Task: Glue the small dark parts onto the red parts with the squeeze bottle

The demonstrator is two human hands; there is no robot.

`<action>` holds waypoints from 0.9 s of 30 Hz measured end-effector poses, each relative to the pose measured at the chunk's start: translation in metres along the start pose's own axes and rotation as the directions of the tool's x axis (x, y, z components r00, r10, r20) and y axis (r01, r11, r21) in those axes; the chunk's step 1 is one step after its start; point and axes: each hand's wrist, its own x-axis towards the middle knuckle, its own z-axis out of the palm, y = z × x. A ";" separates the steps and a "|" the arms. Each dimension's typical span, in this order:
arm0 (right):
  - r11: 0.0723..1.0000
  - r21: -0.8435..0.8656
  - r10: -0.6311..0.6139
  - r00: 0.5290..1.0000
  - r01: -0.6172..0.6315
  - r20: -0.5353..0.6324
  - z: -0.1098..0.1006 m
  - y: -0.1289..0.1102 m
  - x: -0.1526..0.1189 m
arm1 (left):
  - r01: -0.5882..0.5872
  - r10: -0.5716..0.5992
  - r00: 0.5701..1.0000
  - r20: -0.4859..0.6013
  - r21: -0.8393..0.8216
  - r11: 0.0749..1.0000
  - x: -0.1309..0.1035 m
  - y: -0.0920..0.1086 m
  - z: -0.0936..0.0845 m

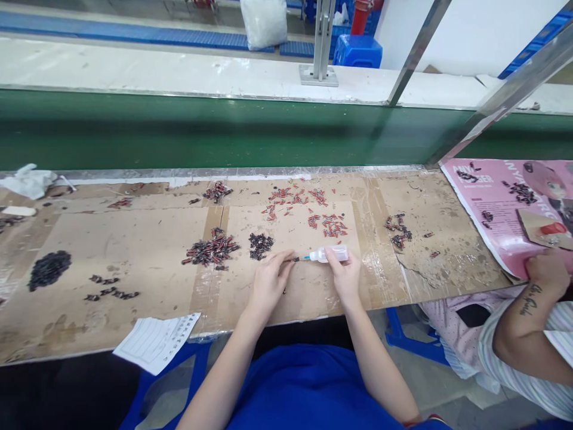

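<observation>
My left hand (271, 276) is closed in a pinch on a small black part (295, 259), held low over the cardboard. From the right, my right hand (345, 273) grips a clear squeeze bottle (330, 254) lying nearly level. Its thin blue needle tip (306, 257) points left and reaches the black part; whether they touch is too small to tell. Just beyond my left fingers lies a cluster of small black parts (261, 245). Red pieces (334, 226) are scattered past the bottle. Left of my hands sits a heap of red-and-black parts (212, 247).
A pile of black pieces (49, 269) lies far left on the cardboard-covered table (156, 233). A paper sheet (156, 341) hangs over the front edge. At right, a co-worker's arm (532, 304) rests by a pink poster (483, 203). A green belt (201, 131) runs behind.
</observation>
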 end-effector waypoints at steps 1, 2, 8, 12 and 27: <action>1.000 -0.012 0.000 1.000 0.000 -0.001 0.001 0.000 0.001 | 0.019 -0.019 1.000 0.007 -0.026 0.999 0.001 -0.001 0.000; 1.000 -0.022 0.000 1.000 0.000 0.001 0.002 -0.001 0.001 | 0.036 -0.036 0.999 0.011 -0.045 0.998 0.002 -0.002 0.001; 0.998 -0.056 -0.012 1.000 0.013 0.018 0.003 0.000 -0.001 | 0.088 -0.085 0.995 0.050 -0.080 0.993 0.005 -0.002 0.000; 0.998 -0.066 -0.017 0.999 0.020 0.043 0.003 0.000 -0.002 | 0.103 -0.098 0.993 0.068 -0.061 0.993 0.006 -0.001 -0.002; 0.998 -0.056 -0.022 1.000 0.023 0.022 0.002 0.002 -0.003 | 0.099 -0.098 0.994 0.058 -0.019 0.995 0.008 -0.003 -0.001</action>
